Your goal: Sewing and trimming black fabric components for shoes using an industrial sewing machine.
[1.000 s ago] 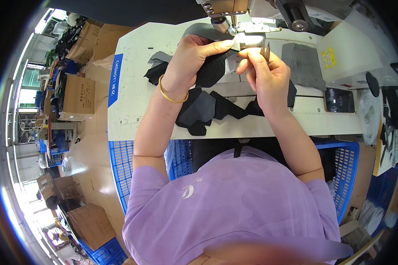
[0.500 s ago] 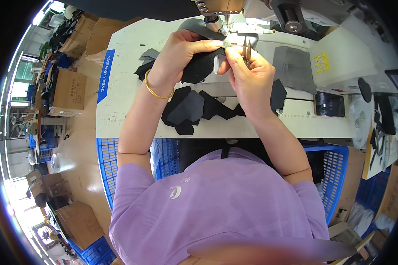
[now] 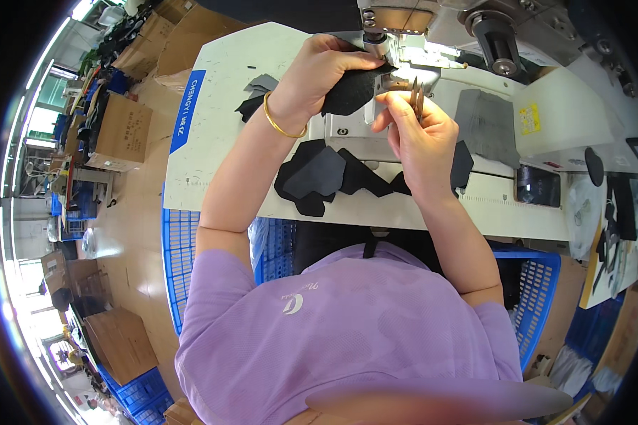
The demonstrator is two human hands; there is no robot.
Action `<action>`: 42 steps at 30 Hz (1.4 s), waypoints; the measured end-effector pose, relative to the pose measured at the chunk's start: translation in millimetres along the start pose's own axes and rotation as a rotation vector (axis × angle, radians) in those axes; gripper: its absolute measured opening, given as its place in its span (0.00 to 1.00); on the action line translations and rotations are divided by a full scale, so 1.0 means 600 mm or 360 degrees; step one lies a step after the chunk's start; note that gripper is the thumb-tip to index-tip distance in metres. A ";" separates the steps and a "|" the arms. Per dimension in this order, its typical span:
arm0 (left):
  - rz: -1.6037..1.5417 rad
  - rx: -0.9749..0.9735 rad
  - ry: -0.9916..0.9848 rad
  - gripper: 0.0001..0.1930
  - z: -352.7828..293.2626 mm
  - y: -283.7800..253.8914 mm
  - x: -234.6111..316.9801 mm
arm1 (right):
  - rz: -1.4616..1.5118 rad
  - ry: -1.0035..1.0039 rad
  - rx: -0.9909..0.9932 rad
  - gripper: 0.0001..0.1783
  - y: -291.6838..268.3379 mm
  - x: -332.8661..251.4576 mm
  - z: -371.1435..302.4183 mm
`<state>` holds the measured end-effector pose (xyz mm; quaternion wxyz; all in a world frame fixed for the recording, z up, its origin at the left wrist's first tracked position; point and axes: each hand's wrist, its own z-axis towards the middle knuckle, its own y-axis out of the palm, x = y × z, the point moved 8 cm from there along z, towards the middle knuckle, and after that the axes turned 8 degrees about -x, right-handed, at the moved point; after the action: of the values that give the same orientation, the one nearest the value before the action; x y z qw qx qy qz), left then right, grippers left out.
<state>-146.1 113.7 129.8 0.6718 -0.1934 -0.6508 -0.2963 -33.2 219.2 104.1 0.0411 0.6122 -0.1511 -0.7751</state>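
Up by the needle area of the sewing machine (image 3: 377,44), my left hand (image 3: 317,79) pinches a black fabric piece (image 3: 349,93) between thumb and fingers. The piece hangs toward me, and its far edge is hidden by the hand and machine. To the right and a little nearer, my right hand (image 3: 424,138) holds thread snips (image 3: 417,103) in its curled fingers, blades pointing away from me. Its thumb and index finger are apart from the fabric. Between my forearms lie loose cut pieces, a grey one (image 3: 315,174) on black ones (image 3: 361,174).
Grey sheets (image 3: 485,129) lie right of my right hand, beside a phone (image 3: 537,186). More scraps (image 3: 261,88) lie beyond my left wrist on the white table (image 3: 220,149). Blue baskets (image 3: 180,248) stand below the near edge. Cardboard boxes (image 3: 120,133) stand on the floor at left.
My right hand has let go of the fabric edge and drawn back from my left fingertips, still holding the snips. The left hand keeps the fabric near the needle area. The whole view has shifted slightly.
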 end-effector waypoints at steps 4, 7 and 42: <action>-0.0020 0.0026 -0.0053 0.08 0.003 -0.003 -0.001 | -0.0026 0.0014 -0.0038 0.10 0.003 0.007 -0.002; 0.0007 0.0029 -0.0086 0.10 0.002 -0.002 -0.001 | -0.0019 0.0030 -0.0042 0.10 0.003 0.010 -0.005; 0.0711 0.0709 0.0427 0.12 -0.179 -0.032 -0.015 | -0.2226 -0.0839 -0.0027 0.13 0.054 -0.044 -0.059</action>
<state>-76.6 31.1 110.0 0.8255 -0.1391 -0.5468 -0.0153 3.2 188.4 130.8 -0.4944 0.3591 0.2746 -0.7424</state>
